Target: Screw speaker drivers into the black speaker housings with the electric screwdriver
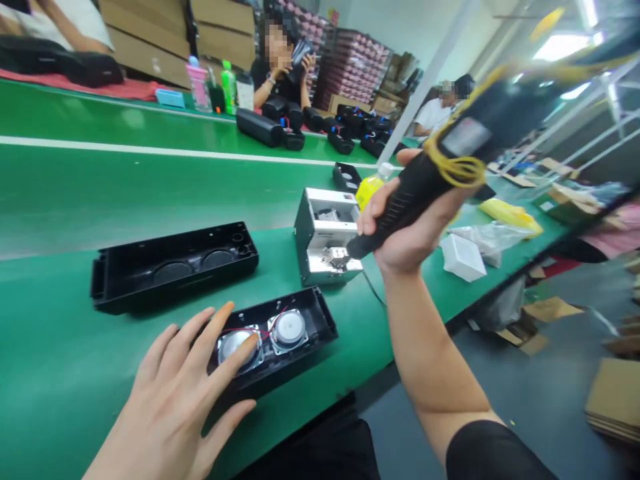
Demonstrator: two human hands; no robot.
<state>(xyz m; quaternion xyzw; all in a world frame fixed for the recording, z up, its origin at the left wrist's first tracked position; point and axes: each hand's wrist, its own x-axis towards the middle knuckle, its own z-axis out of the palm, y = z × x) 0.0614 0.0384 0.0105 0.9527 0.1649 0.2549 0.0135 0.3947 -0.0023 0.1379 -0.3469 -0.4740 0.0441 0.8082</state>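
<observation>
My right hand (417, 220) is wrapped around a black electric screwdriver (425, 177) with yellow bands near its top. The tool slants down to the left, its tip at the front of a silver screw feeder (327, 233). My left hand (183, 387) lies with fingers spread over a black speaker housing (320, 320), near or touching it. Inside the housing sit two round speaker drivers, the right one (290, 329) in plain sight and the left one (235, 348) partly under my fingers. Thin red wires run between them. Behind it rests another black housing (175, 270) without drivers.
A yellow bottle (369, 190) and a small black housing (346, 177) stand behind the feeder. To the right lie a white box (463, 257) and plastic bags (487, 240). Across the green table (60, 200), co-workers sit behind several black speakers (260, 127). A pole (425, 83) rises beyond my right hand.
</observation>
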